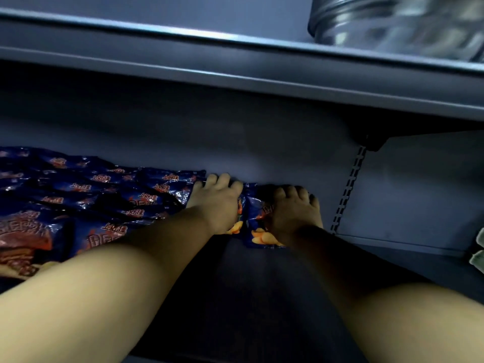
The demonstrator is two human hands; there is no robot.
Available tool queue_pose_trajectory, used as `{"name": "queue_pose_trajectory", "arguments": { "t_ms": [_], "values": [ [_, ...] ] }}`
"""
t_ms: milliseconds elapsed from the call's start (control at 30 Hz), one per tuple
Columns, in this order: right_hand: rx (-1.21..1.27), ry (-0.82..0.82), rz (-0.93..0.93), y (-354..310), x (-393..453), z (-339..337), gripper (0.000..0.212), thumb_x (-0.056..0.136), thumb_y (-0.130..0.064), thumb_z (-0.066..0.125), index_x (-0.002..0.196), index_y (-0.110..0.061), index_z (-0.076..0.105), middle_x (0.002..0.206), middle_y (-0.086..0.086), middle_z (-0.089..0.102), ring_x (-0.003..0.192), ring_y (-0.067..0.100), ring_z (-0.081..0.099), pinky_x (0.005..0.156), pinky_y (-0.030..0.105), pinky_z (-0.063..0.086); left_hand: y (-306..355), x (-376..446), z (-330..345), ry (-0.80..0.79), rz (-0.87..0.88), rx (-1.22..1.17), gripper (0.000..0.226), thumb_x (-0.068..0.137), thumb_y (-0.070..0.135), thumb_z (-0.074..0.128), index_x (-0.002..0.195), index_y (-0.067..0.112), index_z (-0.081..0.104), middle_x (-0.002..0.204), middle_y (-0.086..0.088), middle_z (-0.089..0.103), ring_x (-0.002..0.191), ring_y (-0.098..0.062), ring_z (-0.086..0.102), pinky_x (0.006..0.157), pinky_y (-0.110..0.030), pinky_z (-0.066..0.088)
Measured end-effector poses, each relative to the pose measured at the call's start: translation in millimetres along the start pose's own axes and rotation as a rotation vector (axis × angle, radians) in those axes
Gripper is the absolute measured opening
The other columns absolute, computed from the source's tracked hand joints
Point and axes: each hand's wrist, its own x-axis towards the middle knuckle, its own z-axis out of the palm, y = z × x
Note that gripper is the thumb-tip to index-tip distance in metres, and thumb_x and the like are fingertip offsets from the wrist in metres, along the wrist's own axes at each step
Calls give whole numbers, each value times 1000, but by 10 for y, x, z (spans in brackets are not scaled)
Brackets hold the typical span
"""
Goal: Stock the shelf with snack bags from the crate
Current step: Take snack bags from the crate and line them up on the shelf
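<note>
Both my arms reach deep into a dark shelf bay. A blue snack bag (248,221) with orange chips printed on it stands near the back wall, held between my hands. My left hand (218,203) grips its left side with fingers curled over the top edge. My right hand (294,208) grips its right side the same way. To the left, several matching blue snack bags (86,195) lie overlapping along the shelf floor (262,279). No crate is in view.
The shelf board above (235,74) hangs low over my hands. A shiny metal container (398,22) sits on that upper shelf at the right. A slotted upright rail (347,189) marks the bay's right side. Something pale green (478,252) shows at the right edge.
</note>
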Motion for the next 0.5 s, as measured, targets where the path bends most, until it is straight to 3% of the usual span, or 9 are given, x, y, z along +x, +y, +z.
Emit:
{"name": "queue_pose_trajectory", "arguments": {
  "t_ms": [133, 267, 500],
  "values": [
    [26, -23, -5, -89, -201, -188, 65, 90, -49, 53, 144, -20, 33, 147, 5, 37, 137, 30, 29, 113, 50, 24, 86, -243, -200, -24, -53, -144, 55, 91, 38, 53, 140, 19, 35, 140, -6, 36, 130, -29, 30, 102, -44, 30],
    [29, -29, -4, -251, -496, -408, 66, 90, -51, 51, 145, -21, 31, 149, 5, 35, 138, 30, 28, 112, 48, 26, 129, -530, -363, -28, -44, -228, 47, 90, 37, 53, 132, 20, 44, 135, -6, 39, 126, -28, 34, 100, -42, 35],
    [-10, -71, 87, -616, -1093, -754, 70, 92, -56, 44, 150, -23, 24, 155, 3, 26, 142, 28, 21, 114, 48, 23, 10, -1152, -631, -78, -26, -285, 45, 93, 47, 48, 135, 29, 43, 143, -2, 37, 132, -28, 32, 105, -44, 35]
  ]
}}
